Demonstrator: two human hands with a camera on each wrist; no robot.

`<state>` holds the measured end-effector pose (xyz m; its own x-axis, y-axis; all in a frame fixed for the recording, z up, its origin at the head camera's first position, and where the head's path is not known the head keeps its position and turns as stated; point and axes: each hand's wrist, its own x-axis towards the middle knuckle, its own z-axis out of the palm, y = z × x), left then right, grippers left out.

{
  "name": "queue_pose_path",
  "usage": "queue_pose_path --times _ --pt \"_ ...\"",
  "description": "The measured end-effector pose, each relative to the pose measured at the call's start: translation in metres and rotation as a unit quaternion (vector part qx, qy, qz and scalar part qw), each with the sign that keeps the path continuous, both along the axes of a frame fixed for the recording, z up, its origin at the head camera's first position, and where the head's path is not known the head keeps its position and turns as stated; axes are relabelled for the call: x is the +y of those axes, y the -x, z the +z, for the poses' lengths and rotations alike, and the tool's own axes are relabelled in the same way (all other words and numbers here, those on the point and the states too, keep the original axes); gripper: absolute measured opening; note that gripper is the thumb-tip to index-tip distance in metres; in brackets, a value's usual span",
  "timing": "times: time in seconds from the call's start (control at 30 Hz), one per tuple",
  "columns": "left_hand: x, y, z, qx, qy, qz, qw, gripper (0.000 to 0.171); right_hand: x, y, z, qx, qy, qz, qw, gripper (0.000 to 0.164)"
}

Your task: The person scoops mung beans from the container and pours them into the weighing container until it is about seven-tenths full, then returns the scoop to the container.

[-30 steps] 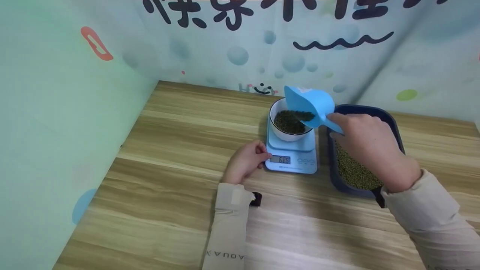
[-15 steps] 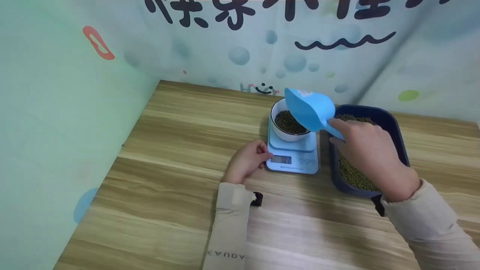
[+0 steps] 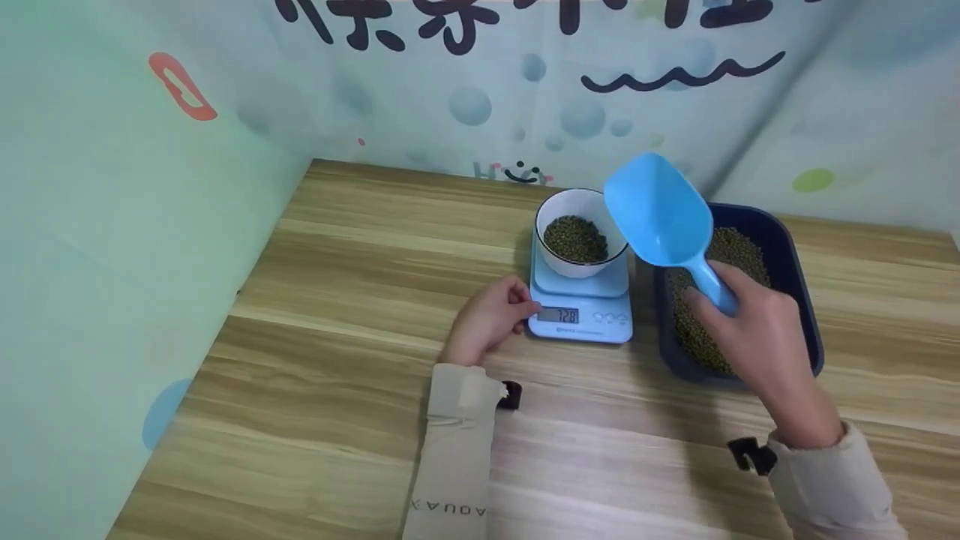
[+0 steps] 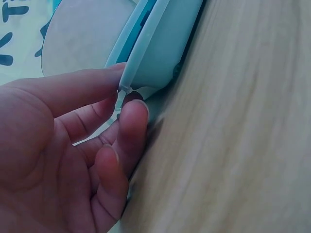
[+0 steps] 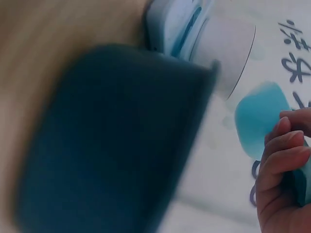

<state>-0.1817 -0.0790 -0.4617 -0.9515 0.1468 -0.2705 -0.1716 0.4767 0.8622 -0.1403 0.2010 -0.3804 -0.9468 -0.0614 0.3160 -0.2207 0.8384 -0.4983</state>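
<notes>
My left hand (image 3: 487, 315) pinches the near left corner of a light-blue kitchen scale (image 3: 581, 330), thumb on top beside its display. The left wrist view shows the thumb (image 4: 92, 82) on the scale's edge and the other fingers curled below. On the scale stands a white bowl (image 3: 553, 206) with a dark rim, part filled with small green beans (image 3: 574, 240). My right hand (image 3: 765, 330) grips the handle of a blue scoop (image 3: 660, 210), raised right of the bowl, its hollow facing up with no beans visible inside.
A dark blue bin (image 3: 806, 315) of green beans stands right of the scale, partly under my right hand. The wooden table (image 3: 337, 300) extends left and toward me. A printed backdrop (image 3: 420, 120) rises behind and at the left.
My right hand has turned the scoop from tipped over the bowl to facing up and drawn it right. Beans pouring earlier have left the scoop. The scale's digits changed; my left hand stays put.
</notes>
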Motion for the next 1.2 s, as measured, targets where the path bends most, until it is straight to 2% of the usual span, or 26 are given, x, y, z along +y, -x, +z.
queue_pose_path --times 0.23,0.33,0.47,0.57,0.73,0.9,1.07,1.2 --pt "-0.002 0.0 0.0 0.006 -0.003 -0.002 1.0 0.014 0.014 -0.023 -0.016 -0.046 0.069 -0.059 0.995 0.041" --pt "-0.003 0.0 0.0 -0.002 -0.013 0.007 0.9999 0.013 0.018 -0.031 -0.021 -0.058 0.092 -0.067 0.992 0.04" --pt "-0.003 0.001 0.001 -0.005 -0.023 0.014 0.9996 0.013 0.018 -0.034 -0.022 -0.057 0.094 -0.066 0.992 0.041" --pt "-0.002 0.001 0.001 -0.003 -0.026 0.014 0.9996 0.013 0.018 -0.031 -0.018 -0.062 0.088 -0.062 0.992 0.044" --pt "0.0 0.0 -0.002 -0.003 -0.028 0.014 0.9995 0.012 0.021 -0.025 -0.005 -0.103 0.084 -0.043 0.99 0.053" --pt "0.0 -0.001 -0.005 -0.011 -0.032 0.012 0.9994 0.011 0.022 -0.027 0.009 -0.135 0.077 -0.039 0.987 0.052" --pt "-0.001 -0.001 -0.006 -0.006 -0.029 0.015 0.9994 0.012 0.022 -0.032 0.019 -0.117 0.052 -0.032 0.991 0.048" --pt "0.0 0.001 -0.004 -0.003 -0.029 0.013 0.9995 0.013 0.028 -0.037 0.021 -0.095 0.006 -0.023 0.995 0.044"
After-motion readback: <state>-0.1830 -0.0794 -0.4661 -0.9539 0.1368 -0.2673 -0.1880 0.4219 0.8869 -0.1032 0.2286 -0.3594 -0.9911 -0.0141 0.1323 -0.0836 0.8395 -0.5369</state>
